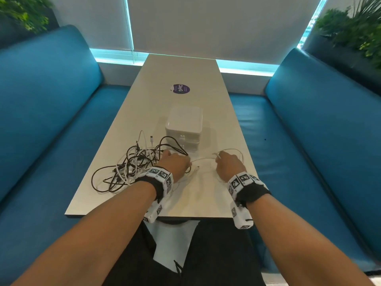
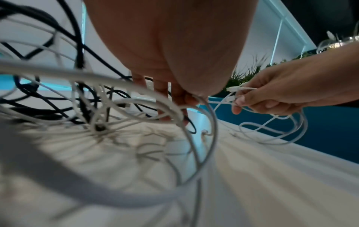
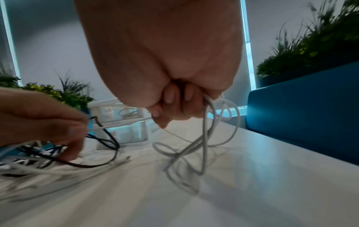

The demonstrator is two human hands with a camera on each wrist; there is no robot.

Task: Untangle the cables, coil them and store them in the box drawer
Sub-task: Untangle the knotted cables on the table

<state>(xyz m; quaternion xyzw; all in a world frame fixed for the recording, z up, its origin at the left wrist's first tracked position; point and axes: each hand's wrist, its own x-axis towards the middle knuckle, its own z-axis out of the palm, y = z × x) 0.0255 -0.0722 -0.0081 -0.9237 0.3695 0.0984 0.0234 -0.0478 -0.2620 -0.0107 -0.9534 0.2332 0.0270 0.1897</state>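
Observation:
A tangle of black and white cables [image 1: 132, 165] lies on the table, left of the white box drawer [image 1: 183, 129]. My left hand [image 1: 174, 161] is at the tangle's right edge, fingers [image 2: 162, 93] pointing down among the strands, and it pinches a white cable [image 1: 203, 159] that runs over to my right hand [image 1: 226, 162]. The right hand [image 3: 174, 107] has its fingers curled round several loops of that white cable [image 3: 205, 138], which hang onto the table. A white plug [image 2: 232, 89] sticks out of the right hand [image 2: 272, 95]. The drawers [image 3: 124, 122] look closed.
The long pale table [image 1: 206, 199] runs away from me between two blue benches [image 1: 51, 120]. A purple round sticker [image 1: 179, 88] lies beyond the box. Plants stand behind both benches. A loose white plug end [image 1: 151, 138] sticks up from the tangle.

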